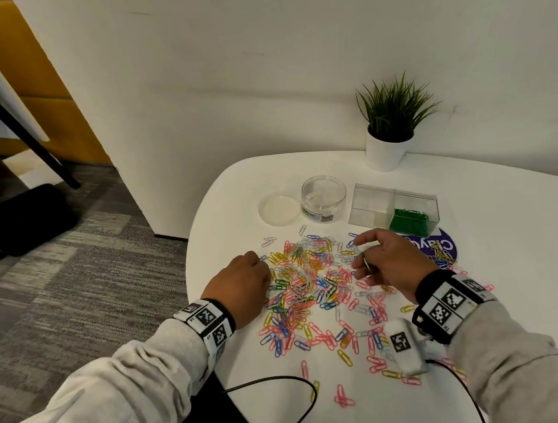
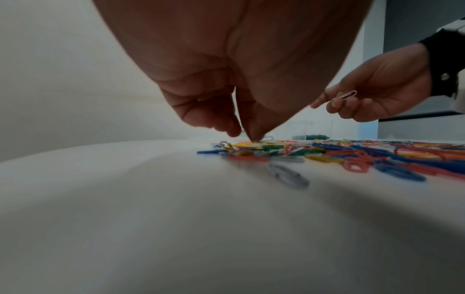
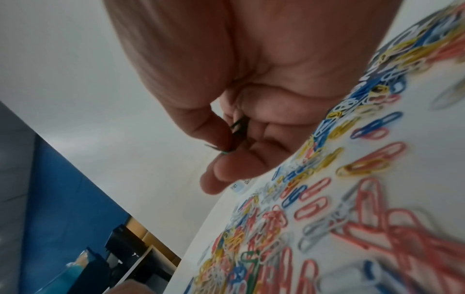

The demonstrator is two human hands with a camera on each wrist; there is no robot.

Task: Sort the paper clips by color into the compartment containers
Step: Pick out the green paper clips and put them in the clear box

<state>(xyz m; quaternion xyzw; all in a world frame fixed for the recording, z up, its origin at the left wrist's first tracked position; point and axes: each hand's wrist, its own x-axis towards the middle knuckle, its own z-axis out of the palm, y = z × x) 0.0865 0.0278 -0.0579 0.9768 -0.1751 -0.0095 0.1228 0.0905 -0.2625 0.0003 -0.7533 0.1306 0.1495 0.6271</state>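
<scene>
A heap of mixed paper clips (image 1: 309, 287) in pink, yellow, blue, white and green covers the middle of the white table (image 1: 516, 255). My left hand (image 1: 263, 269) is down at the heap's left edge. In the left wrist view its thumb and forefinger (image 2: 247, 136) pinch a pale clip (image 2: 267, 138) lying there. My right hand (image 1: 362, 263) hovers over the heap's right side and holds a dark green clip (image 3: 237, 129) between thumb and fingers. The clear compartment container (image 1: 373, 201) stands behind, with green clips (image 1: 409, 223) in its near right compartment.
A round clear jar (image 1: 323, 198) and its lid (image 1: 279, 209) sit behind the heap. A potted plant (image 1: 389, 144) stands at the back by the wall. A blue sticker (image 1: 446, 245) with yellow clips on it lies to the right. A black cable (image 1: 288, 379) runs along the front edge.
</scene>
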